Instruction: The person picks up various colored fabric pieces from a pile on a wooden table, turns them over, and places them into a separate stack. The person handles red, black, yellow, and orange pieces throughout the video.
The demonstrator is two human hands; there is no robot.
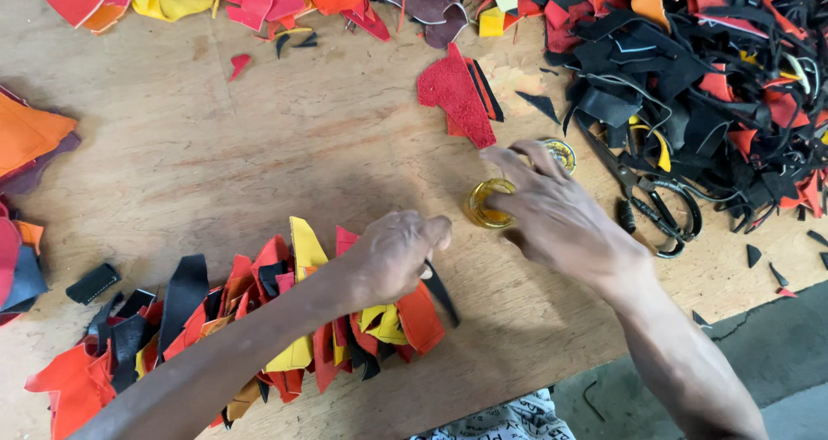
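The small round glass jar of amber glue (490, 204) sits on the wooden surface (259, 147), the right hand (552, 211) dipping curled fingers into it. Just left of the jar, the left hand (398, 254) pinches a black leather strip (441, 292). Black scissors (660, 211) lie right of the jar.

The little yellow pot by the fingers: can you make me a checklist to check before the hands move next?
1. Right hand fingers dipped into the little yellow pot: ok.
2. Pot upright on the wooden table: ok.
3. Left hand holding a black strip: ok.
4. Row of coloured leather pieces lying under the left hand: ok.
5. Scissors lying apart from both hands: ok.
6. How much is left in the pot: cannot tell.
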